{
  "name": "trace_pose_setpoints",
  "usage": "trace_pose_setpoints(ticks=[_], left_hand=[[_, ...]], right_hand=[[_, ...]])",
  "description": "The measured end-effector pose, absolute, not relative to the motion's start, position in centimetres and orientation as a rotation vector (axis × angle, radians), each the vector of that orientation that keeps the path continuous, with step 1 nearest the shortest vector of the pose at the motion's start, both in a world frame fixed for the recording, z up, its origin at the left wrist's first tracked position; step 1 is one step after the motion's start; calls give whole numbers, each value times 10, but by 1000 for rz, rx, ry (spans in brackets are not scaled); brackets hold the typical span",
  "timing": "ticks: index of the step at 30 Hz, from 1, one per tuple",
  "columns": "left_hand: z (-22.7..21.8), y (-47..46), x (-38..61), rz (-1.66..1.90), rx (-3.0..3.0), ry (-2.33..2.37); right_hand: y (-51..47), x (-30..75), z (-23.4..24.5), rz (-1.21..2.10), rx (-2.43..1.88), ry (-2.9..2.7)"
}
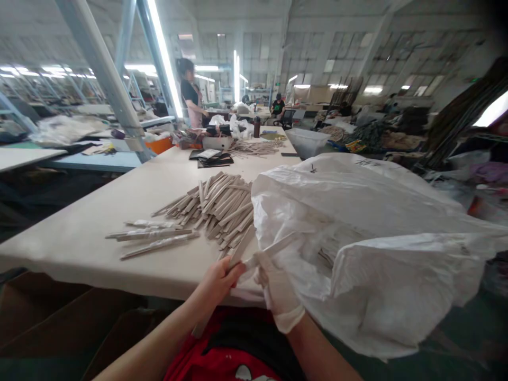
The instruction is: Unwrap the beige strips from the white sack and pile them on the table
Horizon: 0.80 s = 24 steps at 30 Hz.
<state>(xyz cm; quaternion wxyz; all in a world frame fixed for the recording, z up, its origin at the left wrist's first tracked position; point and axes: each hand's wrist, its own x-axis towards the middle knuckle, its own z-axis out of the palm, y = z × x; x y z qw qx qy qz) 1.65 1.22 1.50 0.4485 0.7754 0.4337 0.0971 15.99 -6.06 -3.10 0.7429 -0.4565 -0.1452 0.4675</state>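
My left hand [220,280] is bare and closed round a long flat beige strip [242,247] that slants up toward the table. My right hand [278,288] wears a white glove and pinches another pale strip [278,246] at the mouth of a big white plastic bag [377,238]. More strips show inside the bag. Both hands sit at the near edge of the beige table [119,211]. A heap of the same beige strips [218,203] lies just beyond my hands. Three strips wrapped in clear film [154,238] lie to the left of the heap.
Farther along the table are dark flat packets [210,157], a scatter of thin sticks [254,148] and a clear plastic tub [307,142]. A person in a dark top [190,98] stands at the far end; another sits behind [278,108]. A slanted metal post [103,69] rises on the left.
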Motion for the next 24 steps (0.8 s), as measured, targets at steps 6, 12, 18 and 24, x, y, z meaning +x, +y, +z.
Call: trace_pose_setpoints(ticks=[6, 12, 18, 24], left_hand=[[7, 17, 4, 141, 2025, 1057], [7, 55, -45, 62, 2213, 1261], [20, 133, -144, -102, 2713, 1742], [10, 146, -125, 167, 2823, 1715]], right_hand=[[-56, 153, -34, 1102, -902, -184], [-52, 151, -42, 1284, -876, -216], [-52, 189, -45, 1246, -932, -270], [-38, 182, -47, 1301, -832, -104]])
